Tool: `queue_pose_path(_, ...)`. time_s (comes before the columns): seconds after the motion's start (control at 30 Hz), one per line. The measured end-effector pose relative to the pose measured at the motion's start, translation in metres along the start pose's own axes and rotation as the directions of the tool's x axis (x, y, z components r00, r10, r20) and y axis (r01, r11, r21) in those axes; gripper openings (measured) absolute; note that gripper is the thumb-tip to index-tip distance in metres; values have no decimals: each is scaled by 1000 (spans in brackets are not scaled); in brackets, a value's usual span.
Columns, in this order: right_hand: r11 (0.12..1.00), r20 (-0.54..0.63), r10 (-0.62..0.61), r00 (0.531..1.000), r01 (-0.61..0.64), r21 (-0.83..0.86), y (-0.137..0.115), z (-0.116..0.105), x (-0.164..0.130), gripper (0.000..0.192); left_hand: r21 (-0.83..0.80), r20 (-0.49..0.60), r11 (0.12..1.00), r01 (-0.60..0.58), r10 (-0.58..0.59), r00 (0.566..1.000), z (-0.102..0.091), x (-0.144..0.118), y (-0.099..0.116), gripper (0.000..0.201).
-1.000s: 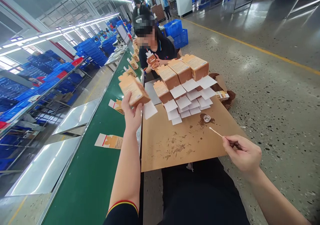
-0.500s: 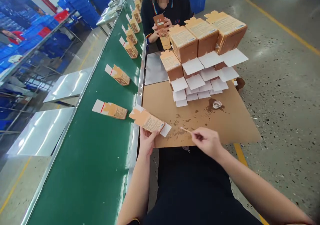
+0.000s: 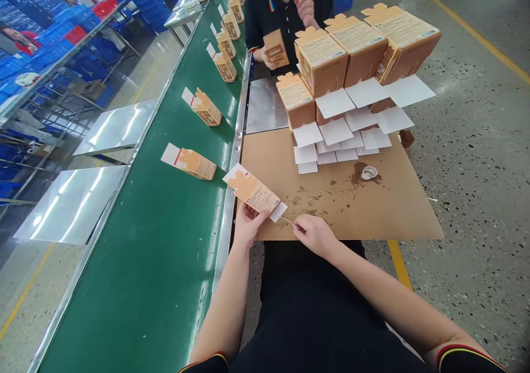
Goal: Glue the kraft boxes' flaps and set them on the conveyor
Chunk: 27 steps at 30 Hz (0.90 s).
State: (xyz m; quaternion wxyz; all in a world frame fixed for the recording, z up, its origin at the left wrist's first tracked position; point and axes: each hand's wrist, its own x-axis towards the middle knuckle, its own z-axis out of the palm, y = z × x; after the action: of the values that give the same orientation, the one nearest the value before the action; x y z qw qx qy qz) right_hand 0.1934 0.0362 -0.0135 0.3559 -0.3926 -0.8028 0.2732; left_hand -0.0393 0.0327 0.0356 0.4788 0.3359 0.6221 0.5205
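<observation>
A long green conveyor belt (image 3: 165, 224) runs away on the left, carrying several small brown cartons with white flaps, the nearest one (image 3: 191, 162) lying flat. Beside it sits the worktop, a flat brown cardboard sheet (image 3: 397, 207) stained with dark blotches. At its far end stands a stack of brown cardboard boxes (image 3: 348, 47) with white flaps (image 3: 351, 124) fanned out toward the viewer. Beyond the stack a person in a dark shirt (image 3: 285, 14) holds another small carton. A small clear round cup (image 3: 369, 172) rests on the sheet in a dark stain, well apart from the hands.

At the near edge of the sheet, the left hand (image 3: 247, 224) grips a flattened brown printed carton (image 3: 253, 191) from below, thumb on its face, holding it tilted just above the sheet's corner. Its white end flap (image 3: 278, 212) points toward the right hand (image 3: 315, 234), which is closed around a thin wooden stick (image 3: 286, 219); the stick's tip touches that flap.
</observation>
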Motion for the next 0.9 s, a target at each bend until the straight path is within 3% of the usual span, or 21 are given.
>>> queue_pose_path(0.2,997,-124,78,989,-77,18,9,-19,2,29,45,-32,996,-81,82,996,2,-3,-13,77)
queue_pose_path(0.37,991,-271,135,953,-125,55,8,-41,-7,25,260,-64,946,-195,218,974,2,-10,-24,69)
queue_pose_path(0.57,988,-353,150,923,-132,74,0,-58,-18,24,451,-55,862,-231,285,957,-1,-17,-31,54)
queue_pose_path(0.83,985,-362,171,916,-158,66,-8,-66,-24,29,460,-38,851,-253,303,952,7,-18,-31,55)
queue_pose_path(0.9,986,-361,167,918,-149,79,-8,-67,-23,29,423,-41,872,-245,289,957,1,-15,-31,56)
